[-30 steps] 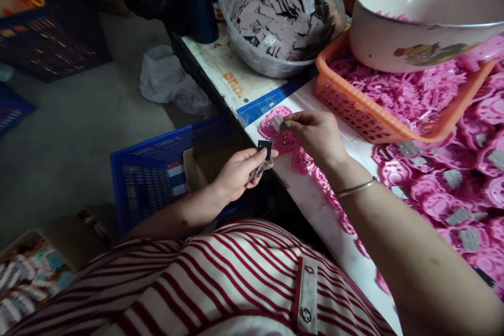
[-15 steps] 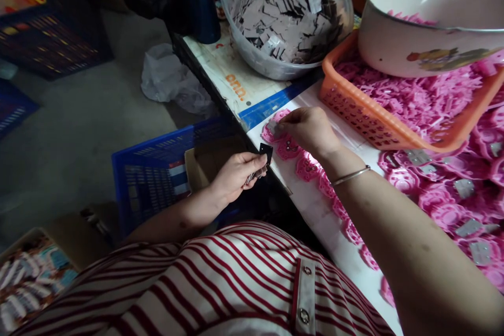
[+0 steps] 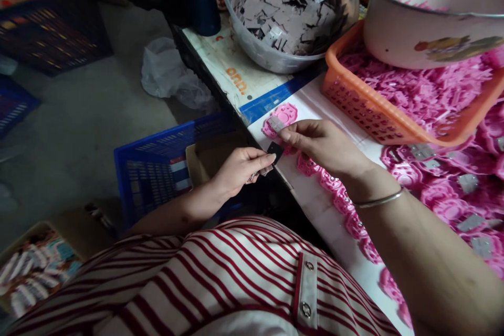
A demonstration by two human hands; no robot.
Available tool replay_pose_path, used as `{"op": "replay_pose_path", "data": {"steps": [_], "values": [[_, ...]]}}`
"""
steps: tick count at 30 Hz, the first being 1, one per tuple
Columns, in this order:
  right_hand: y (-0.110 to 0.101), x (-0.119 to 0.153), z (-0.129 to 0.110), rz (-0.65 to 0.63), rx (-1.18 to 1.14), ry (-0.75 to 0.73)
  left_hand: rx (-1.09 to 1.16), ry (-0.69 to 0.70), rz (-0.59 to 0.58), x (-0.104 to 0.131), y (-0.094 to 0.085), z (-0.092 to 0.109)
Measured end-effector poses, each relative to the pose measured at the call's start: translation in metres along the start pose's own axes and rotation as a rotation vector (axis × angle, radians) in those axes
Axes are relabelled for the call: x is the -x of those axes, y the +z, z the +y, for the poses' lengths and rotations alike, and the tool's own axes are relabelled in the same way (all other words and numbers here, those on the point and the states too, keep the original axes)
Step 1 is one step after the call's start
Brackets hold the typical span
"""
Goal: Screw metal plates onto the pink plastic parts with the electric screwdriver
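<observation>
My left hand (image 3: 246, 169) is closed on several small dark square plates (image 3: 275, 152), held just off the table's edge. A silvery square plate (image 3: 275, 124) lies over the pink piece (image 3: 284, 115) at the head of a row, and the pinched fingertips of my right hand (image 3: 315, 142) are at its edge. More pink pieces (image 3: 331, 181) run down the white table edge in a line, partly under my right hand and forearm.
A clear bowl (image 3: 271, 63) of square plates stands behind. An orange basket (image 3: 378, 115) of pink parts holds a white enamel bowl (image 3: 433, 37). Pink pieces (image 3: 444, 199) are heaped at right. A blue crate (image 3: 129, 168) sits below the table, left.
My right hand has shifted slightly right and down from the silvery plate's middle, uncovering more of the top pink piece. My left hand has moved a little right, still holding its plates.
</observation>
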State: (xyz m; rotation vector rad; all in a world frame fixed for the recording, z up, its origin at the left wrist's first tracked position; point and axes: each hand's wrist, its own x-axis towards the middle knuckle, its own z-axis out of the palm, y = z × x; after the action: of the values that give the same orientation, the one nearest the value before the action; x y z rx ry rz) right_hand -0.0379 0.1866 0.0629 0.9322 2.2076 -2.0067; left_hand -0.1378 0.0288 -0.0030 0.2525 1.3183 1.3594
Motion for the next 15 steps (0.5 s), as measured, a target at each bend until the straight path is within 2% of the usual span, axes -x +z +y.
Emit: {"op": "replay_pose_path", "data": {"steps": [3, 9, 13, 15], "values": [[0.001, 0.009, 0.003, -0.049, -0.057, 0.033, 0.012, 0.014, -0.001, 0.000, 0.001, 0.000], [0.003, 0.021, 0.021, 0.088, -0.190, 0.101, 0.059, 0.014, -0.022, 0.002, 0.007, 0.000], [0.007, 0.031, 0.026, 0.129, -0.230, 0.080, 0.080, -0.006, -0.038, 0.004, 0.011, -0.001], [0.009, 0.038, 0.028, 0.235, -0.175, -0.022, 0.100, -0.037, -0.042, 0.005, 0.012, -0.001]]}}
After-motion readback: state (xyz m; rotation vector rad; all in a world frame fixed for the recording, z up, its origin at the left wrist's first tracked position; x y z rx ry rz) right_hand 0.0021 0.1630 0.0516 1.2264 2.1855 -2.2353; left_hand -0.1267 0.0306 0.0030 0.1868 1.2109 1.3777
